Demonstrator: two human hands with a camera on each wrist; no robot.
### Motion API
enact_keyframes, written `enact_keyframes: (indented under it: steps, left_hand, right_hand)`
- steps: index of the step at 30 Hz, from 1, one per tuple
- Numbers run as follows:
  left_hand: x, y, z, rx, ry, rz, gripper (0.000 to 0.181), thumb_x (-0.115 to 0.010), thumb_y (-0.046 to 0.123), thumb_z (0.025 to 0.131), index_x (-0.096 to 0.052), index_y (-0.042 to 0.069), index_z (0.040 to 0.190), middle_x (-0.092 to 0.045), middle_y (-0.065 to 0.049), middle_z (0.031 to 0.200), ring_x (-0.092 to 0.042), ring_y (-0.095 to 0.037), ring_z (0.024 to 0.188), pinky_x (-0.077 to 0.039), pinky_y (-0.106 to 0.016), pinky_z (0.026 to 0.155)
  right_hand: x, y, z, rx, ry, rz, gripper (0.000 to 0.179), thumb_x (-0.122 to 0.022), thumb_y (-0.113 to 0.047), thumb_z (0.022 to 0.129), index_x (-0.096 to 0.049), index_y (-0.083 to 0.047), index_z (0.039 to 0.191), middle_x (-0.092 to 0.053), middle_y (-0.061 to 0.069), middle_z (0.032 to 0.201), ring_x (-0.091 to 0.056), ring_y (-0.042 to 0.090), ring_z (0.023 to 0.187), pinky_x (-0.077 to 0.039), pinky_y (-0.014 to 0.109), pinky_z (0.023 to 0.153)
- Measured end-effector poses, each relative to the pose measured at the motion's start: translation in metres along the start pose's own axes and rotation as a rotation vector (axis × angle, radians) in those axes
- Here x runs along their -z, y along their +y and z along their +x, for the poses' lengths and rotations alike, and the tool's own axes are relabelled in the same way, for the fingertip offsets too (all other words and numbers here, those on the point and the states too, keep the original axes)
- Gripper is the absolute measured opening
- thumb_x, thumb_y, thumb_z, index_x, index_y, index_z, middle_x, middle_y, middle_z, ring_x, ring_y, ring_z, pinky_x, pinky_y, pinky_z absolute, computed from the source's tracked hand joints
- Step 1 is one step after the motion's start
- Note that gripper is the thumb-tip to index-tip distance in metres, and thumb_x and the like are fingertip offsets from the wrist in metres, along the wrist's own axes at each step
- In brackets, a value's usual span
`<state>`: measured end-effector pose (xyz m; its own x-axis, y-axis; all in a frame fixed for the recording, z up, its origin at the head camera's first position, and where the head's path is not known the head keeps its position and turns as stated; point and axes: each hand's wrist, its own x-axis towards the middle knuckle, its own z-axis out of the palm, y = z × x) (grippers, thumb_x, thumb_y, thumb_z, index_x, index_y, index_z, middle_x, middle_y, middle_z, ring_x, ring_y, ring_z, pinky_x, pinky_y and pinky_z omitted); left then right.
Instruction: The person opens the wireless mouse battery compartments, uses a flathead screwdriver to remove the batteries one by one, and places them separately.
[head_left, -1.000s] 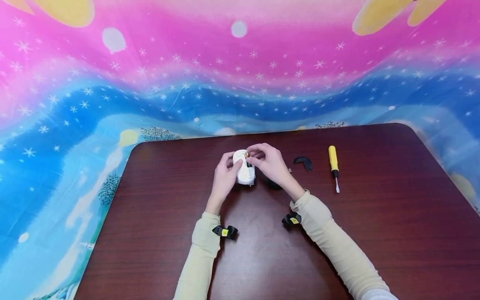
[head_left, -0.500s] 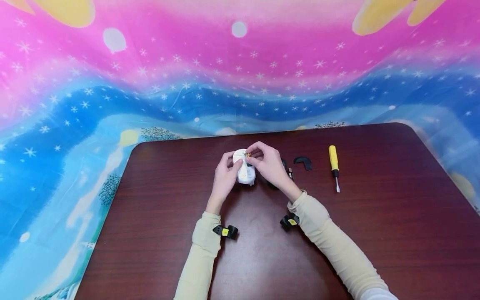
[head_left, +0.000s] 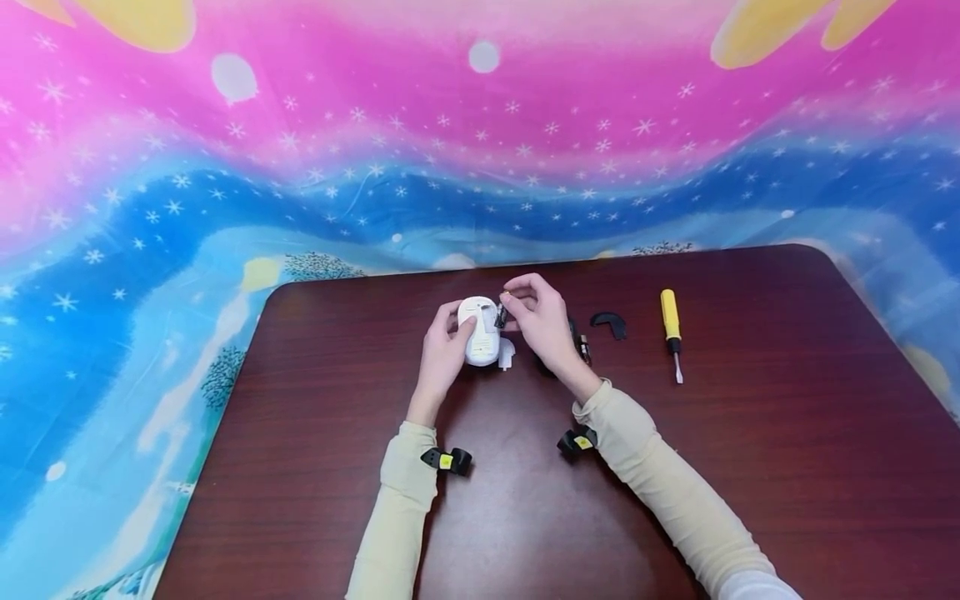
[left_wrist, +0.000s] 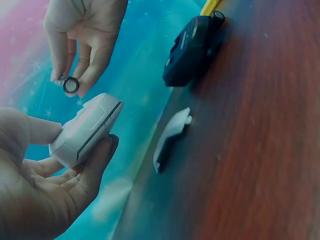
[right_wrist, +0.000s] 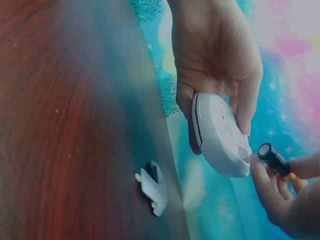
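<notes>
My left hand (head_left: 444, 350) grips a white computer mouse (head_left: 480, 350), its underside turned up and its battery bay uncovered. In the left wrist view the mouse (left_wrist: 92, 131) is held above the table between thumb and fingers. My right hand (head_left: 543, 325) pinches a small black battery (right_wrist: 272, 157) with a copper-coloured end, just off the mouse's right side. The battery's flat end (left_wrist: 71, 85) faces the left wrist camera. Below the mouse, a white battery cover (head_left: 506, 353) lies on the table.
A black device (left_wrist: 187, 52), mostly hidden behind the right hand in the head view, sits on the table (head_left: 495, 517) with another battery (head_left: 584, 346) beside it. Farther right lie a curved black cover (head_left: 609, 323) and a yellow-handled screwdriver (head_left: 672, 333). A printed cloth (head_left: 480, 167) hangs behind.
The battery has come out of the mouse's bay in my right hand, which has moved slightly up and right. The mouse has shifted a little left, and the white cover shows more fully.
</notes>
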<state>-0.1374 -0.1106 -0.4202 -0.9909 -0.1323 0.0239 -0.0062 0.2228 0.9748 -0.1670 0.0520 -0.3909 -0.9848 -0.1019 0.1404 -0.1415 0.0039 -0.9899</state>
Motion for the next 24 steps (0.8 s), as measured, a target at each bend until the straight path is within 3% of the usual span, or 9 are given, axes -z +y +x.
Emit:
enact_keyframes:
  steps: [4, 15, 24]
  left_hand:
    - [0.004, -0.004, 0.0, 0.005, 0.017, 0.024, 0.036, -0.062, 0.014, 0.103, -0.059, 0.001, 0.137, -0.069, -0.021, 0.126, -0.069, -0.034, 0.11, -0.054, -0.043, 0.093]
    - [0.027, -0.016, 0.002, 0.029, 0.034, 0.098, 0.04, -0.062, 0.012, 0.101, -0.058, 0.002, 0.14, -0.07, -0.022, 0.122, -0.069, -0.035, 0.104, -0.053, -0.045, 0.091]
    - [0.039, -0.028, 0.005, 0.059, 0.044, 0.176, 0.04, -0.064, 0.01, 0.098, -0.059, 0.0, 0.136, -0.07, -0.025, 0.118, -0.065, -0.036, 0.107, -0.048, -0.046, 0.097]
  right_hand:
    - [-0.003, 0.003, 0.0, -0.068, 0.013, -0.027, 0.016, -0.064, 0.001, 0.099, -0.062, 0.008, 0.114, -0.064, 0.035, 0.111, -0.066, 0.011, 0.076, -0.062, 0.038, 0.064]
    - [-0.016, 0.01, 0.0, -0.193, -0.046, -0.018, 0.022, -0.065, 0.001, 0.098, -0.062, 0.014, 0.115, -0.065, 0.012, 0.093, -0.063, 0.009, 0.072, -0.062, 0.039, 0.064]
    - [-0.026, 0.018, -0.003, -0.291, -0.135, -0.089, 0.019, -0.069, 0.004, 0.094, -0.065, 0.01, 0.111, -0.069, 0.014, 0.093, -0.065, 0.014, 0.066, -0.062, 0.035, 0.063]
